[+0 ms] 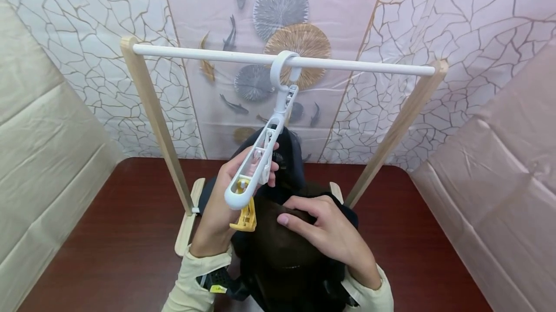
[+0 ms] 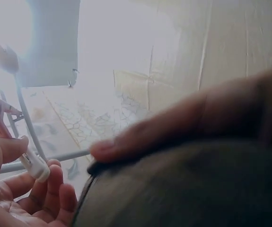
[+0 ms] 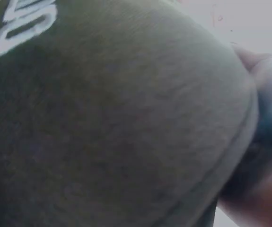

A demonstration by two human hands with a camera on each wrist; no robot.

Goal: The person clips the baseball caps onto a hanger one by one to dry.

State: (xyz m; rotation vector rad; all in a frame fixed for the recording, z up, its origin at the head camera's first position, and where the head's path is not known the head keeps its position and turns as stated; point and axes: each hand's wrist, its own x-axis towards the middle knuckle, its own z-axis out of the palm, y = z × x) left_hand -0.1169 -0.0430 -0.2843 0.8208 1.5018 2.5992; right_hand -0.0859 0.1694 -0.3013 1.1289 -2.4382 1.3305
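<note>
A white clip hanger [image 1: 271,133] hangs by its hook from a white rod. My left hand [image 1: 219,206] reaches up behind it and pinches a pale clip [image 2: 35,166], its thumb on one side and fingers on the other. A yellow clip [image 1: 247,216] dangles from the hanger's near end. My right hand [image 1: 332,232] grips the edge of a dark brown cap [image 1: 278,239], thumb and forefinger over the cloth. White lettering [image 3: 27,28] marks this cap in the right wrist view. Behind the hanger is a navy cap [image 1: 295,157]; its fastening is hidden.
The white rod [image 1: 195,53] spans two wooden posts [image 1: 156,119] standing on wooden feet [image 1: 187,235]. Beneath is a dark red-brown table [image 1: 100,235]. A patterned backdrop [image 1: 100,37] closes the back, and beige padded panels [image 1: 491,157] flank both sides.
</note>
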